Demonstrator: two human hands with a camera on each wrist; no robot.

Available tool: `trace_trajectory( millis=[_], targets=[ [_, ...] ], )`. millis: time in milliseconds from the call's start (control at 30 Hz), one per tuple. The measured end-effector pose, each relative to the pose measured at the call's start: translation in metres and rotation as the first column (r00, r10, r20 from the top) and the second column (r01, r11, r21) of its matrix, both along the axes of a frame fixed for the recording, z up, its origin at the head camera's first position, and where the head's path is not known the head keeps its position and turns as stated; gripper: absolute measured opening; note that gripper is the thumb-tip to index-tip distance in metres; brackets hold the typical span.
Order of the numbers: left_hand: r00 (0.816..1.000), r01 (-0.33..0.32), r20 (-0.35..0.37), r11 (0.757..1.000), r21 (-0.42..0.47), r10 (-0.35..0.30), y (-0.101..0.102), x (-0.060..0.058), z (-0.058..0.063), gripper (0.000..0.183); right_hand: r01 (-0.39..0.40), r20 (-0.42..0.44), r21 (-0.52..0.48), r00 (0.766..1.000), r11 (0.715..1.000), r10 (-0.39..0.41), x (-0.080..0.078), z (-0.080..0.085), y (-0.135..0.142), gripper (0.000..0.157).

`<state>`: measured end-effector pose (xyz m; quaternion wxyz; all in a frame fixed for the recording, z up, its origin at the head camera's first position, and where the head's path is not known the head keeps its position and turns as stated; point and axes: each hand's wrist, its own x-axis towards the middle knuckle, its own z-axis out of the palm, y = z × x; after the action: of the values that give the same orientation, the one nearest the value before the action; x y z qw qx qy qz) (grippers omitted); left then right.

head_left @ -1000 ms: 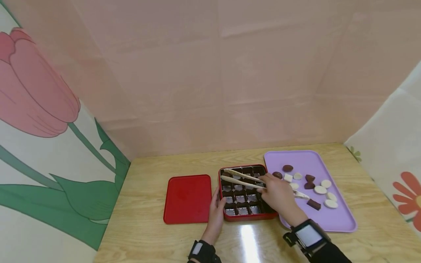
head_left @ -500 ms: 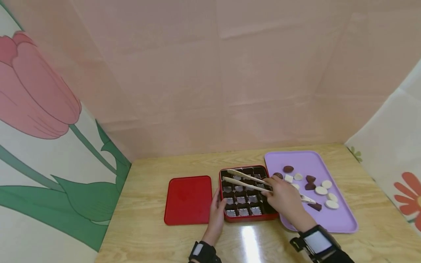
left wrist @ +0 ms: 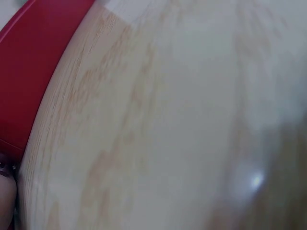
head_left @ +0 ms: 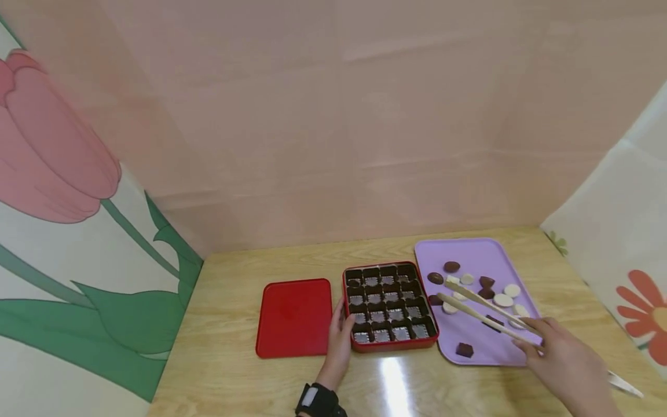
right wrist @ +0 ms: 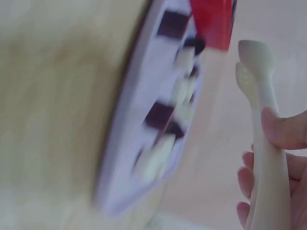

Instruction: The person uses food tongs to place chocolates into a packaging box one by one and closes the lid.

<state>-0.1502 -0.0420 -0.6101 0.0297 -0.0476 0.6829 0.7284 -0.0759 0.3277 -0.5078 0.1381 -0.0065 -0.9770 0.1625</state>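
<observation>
Right hand [head_left: 570, 362]: fingers clamped round tongs [right wrist: 272, 177]. Left hand [head_left: 337, 344]: fingers straight along compartment box [head_left: 393, 347]. Dark chocolate [head_left: 465, 350] likely light, brittle, slick; pinch opposite sides gently.

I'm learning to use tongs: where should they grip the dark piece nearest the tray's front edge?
Probably by opposite sides, from above: the dark piece looks compact and blocky, with bare purple tray around it, leaving room for the tongs.

Pink tulip [head_left: 62, 139], red flower [head_left: 658, 318]
</observation>
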Motion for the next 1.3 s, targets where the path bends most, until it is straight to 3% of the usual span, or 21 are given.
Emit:
trace_trajectory(
  millis=[100,200,267,467,633,833,967,1100,1233,1300],
  targets=[
    [1.000,-0.003,-0.001,1.000,0.003,0.003,-0.002,0.000,0.000,0.061,0.047,0.156,0.037,0.986,0.998,-0.053,0.013,-0.003,0.024,0.060],
    [1.000,-0.004,-0.012,1.000,-0.004,0.004,-0.002,-0.001,0.001,0.062,0.059,0.301,0.076,0.950,0.995,-0.079,0.021,-0.007,0.043,0.067],
    [1.000,-0.008,-0.011,1.000,-0.002,0.008,-0.002,-0.001,0.001,0.061,0.064,0.343,0.100,0.935,0.993,-0.095,0.025,-0.011,0.052,0.067],
    [1.000,-0.011,-0.005,1.000,-0.020,0.011,-0.002,-0.001,0.001,0.061,0.131,0.294,0.136,0.941,0.982,-0.166,0.032,-0.027,0.060,0.060],
    [1.000,-0.003,-0.008,1.000,-0.028,0.003,-0.001,-0.001,0.000,0.062,0.131,0.258,0.130,0.953,0.983,-0.161,0.034,-0.032,0.070,0.055],
    [1.000,-0.004,-0.004,1.000,-0.024,0.004,-0.001,0.000,0.000,0.061,0.107,0.289,0.109,0.948,0.988,-0.135,0.036,-0.035,0.075,0.050],
    [1.000,-0.003,0.001,1.000,-0.019,0.003,-0.001,0.000,0.000,0.062,0.118,0.168,0.099,0.977,0.988,-0.133,0.038,-0.035,0.073,0.044],
    [1.000,0.000,-0.003,1.000,-0.018,-0.001,-0.002,0.000,0.000,0.062,0.098,0.149,0.080,0.983,0.992,-0.109,0.036,-0.029,0.067,0.045],
    [1.000,0.005,0.016,1.000,-0.018,-0.005,-0.002,-0.001,0.000,0.062,0.076,0.219,0.075,0.972,0.994,-0.090,0.028,-0.011,0.054,0.049],
    [1.000,0.009,0.019,1.000,-0.019,-0.009,-0.002,-0.001,0.000,0.062,0.073,0.185,0.080,0.979,0.994,-0.087,0.023,-0.003,0.043,0.048]
  ],
)
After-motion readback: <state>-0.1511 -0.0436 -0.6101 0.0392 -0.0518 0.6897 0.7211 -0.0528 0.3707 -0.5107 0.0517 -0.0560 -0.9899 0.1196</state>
